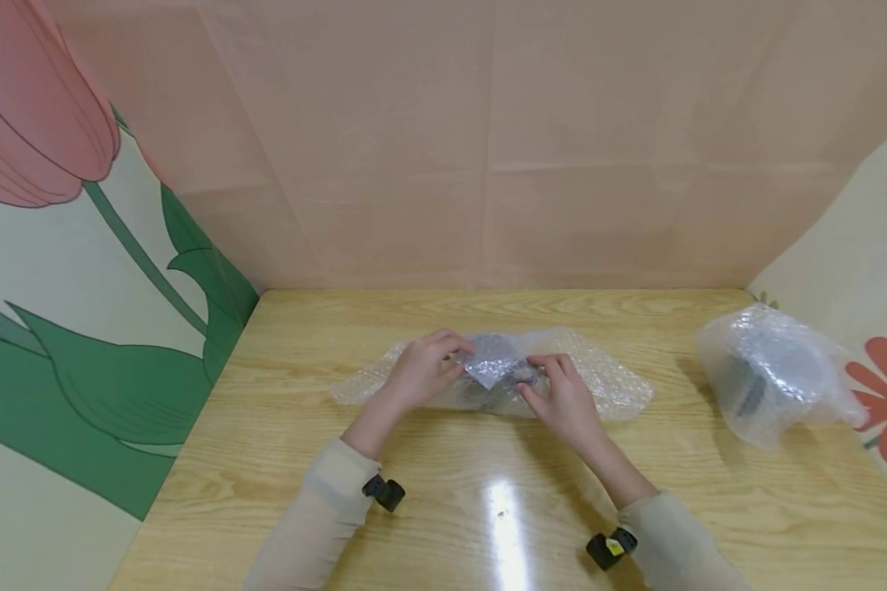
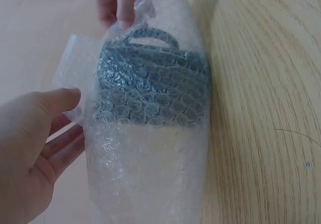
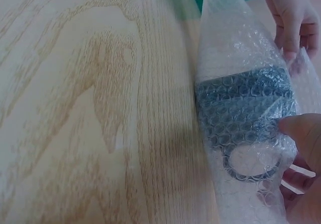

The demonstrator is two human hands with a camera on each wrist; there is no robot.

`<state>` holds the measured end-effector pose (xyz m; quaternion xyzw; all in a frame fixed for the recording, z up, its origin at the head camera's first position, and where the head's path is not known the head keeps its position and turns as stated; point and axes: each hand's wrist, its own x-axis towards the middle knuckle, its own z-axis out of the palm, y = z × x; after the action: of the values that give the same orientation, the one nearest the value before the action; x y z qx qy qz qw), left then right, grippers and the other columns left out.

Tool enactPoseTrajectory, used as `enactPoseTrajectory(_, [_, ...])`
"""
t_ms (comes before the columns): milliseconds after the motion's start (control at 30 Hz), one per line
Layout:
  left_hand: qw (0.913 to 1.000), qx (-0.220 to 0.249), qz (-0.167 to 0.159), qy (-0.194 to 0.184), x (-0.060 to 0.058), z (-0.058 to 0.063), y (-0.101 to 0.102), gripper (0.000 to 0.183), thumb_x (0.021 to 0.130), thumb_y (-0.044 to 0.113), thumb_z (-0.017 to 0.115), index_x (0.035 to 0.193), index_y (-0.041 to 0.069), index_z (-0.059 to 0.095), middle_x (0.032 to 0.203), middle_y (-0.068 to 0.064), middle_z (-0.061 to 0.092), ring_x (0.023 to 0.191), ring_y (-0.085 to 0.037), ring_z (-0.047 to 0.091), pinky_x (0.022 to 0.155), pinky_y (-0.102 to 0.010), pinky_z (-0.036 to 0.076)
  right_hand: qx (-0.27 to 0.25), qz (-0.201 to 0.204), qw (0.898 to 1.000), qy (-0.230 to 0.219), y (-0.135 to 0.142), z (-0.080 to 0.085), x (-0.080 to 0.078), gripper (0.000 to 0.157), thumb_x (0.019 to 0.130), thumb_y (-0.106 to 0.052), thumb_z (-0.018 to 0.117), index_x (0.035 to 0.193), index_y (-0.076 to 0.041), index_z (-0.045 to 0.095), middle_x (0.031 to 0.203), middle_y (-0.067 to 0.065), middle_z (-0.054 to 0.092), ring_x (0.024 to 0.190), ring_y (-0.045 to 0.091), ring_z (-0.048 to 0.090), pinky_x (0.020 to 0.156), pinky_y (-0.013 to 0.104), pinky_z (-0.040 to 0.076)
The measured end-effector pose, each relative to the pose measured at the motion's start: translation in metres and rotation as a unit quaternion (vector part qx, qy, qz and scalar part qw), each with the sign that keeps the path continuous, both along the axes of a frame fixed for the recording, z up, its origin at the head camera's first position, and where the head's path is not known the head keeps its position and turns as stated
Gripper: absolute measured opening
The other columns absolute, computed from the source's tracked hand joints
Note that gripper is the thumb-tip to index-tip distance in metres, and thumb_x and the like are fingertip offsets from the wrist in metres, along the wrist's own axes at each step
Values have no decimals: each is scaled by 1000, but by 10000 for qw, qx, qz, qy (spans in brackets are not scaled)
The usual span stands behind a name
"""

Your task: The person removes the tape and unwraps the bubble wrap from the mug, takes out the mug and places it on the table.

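Note:
A dark mug [image 2: 150, 83] lies on its side, rolled in a clear sheet of bubble wrap [image 1: 613, 386] whose ends spread out to both sides. Its loop handle [image 3: 253, 176] shows through the plastic on the right-hand side. My left hand [image 1: 425, 369] pinches a raised corner flap of the wrap between thumb and fingers, at the mug's far side. With thumb and fingers, my right hand [image 1: 565, 402] grips the wrap beside the handle. The mug's surface is blurred by the bubbles.
Another bubble-wrapped bundle [image 1: 776, 369] with something dark inside stands at the table's right edge. The wooden table [image 1: 296, 476] meets a pink backdrop [image 1: 488, 164] at the back, with flower-printed panels at both sides.

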<state>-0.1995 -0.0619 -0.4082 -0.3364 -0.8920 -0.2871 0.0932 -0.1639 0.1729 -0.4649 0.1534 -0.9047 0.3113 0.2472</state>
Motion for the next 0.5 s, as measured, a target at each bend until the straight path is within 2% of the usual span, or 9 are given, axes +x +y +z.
enactPoseTrajectory(267, [9989,188,-74,421,-4,-1,0,14,85,14,66,98,14,69,95,2,66,80,-8,63,68,-11,51,35,-69,9999,-82,0,1,1,43,71,-16,79,106,3,60,100,18,57,82,30,59,68,42,53])
enactPoseTrajectory(500, [9983,298,-90,485,-8,3,-1,14,85,15,66,97,12,71,91,0,67,77,-8,63,66,-12,51,51,-21,9999,-114,-1,1,-1,44,72,-15,78,106,4,60,100,20,57,80,30,58,66,42,52])
